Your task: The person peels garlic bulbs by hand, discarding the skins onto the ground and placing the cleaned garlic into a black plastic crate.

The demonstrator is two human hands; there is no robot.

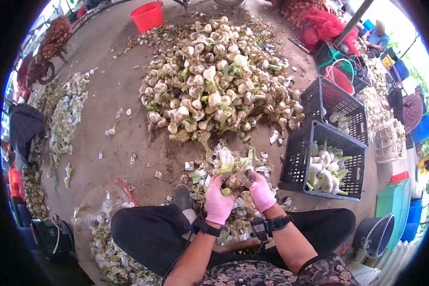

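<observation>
Big heap of unpeeled garlic (219,81) on the bare ground straight ahead, stalks and roots on. Long strip of husks (66,114) runs along the left. Two black crates on the right: the near crate (298,157) holds cleaned white bulbs with green stems, the far crate (341,97) holds a few. Red bucket (148,15) stands beyond the heap. Loose skins (226,162) piled just in front of the knees. Left hand (218,202) and right hand (261,190), both in pink gloves, meet above the skins, fingers curled tight around one garlic bulb (234,181) held between them, over the lap.
</observation>
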